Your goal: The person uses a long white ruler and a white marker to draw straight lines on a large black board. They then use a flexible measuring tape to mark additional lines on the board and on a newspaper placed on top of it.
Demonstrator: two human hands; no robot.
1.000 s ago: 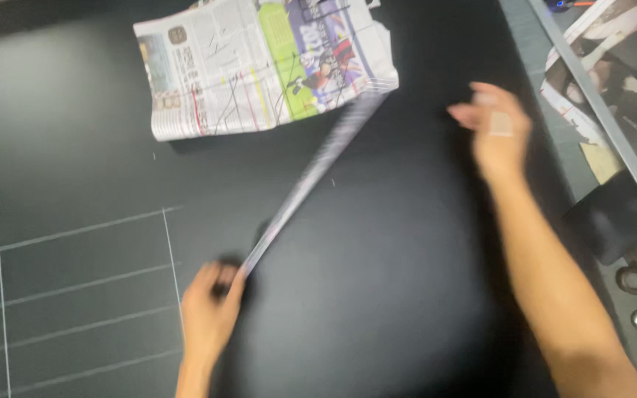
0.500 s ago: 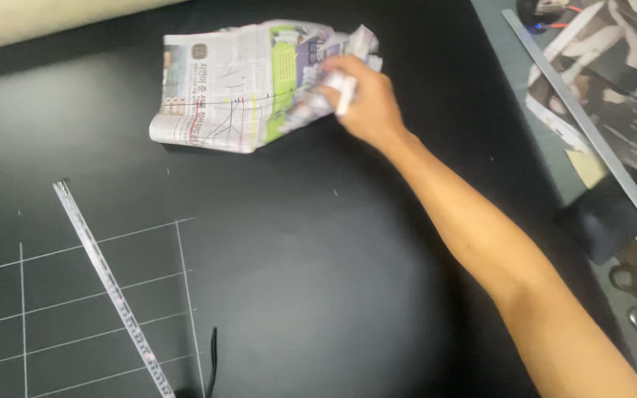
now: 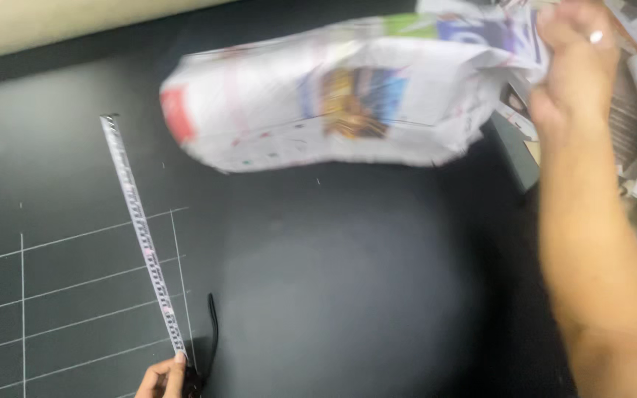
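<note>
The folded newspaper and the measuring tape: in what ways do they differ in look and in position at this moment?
The folded newspaper is broad, crumpled and printed in many colours; the measuring tape is a thin pale strip.

The newspaper is lifted off the black table, gripped at one end by the right hand; the tape lies flat and straight on the table.

The newspaper looks blurred; the tape is sharp.

Shared: each is held at one end, the tape by the left hand.
</note>
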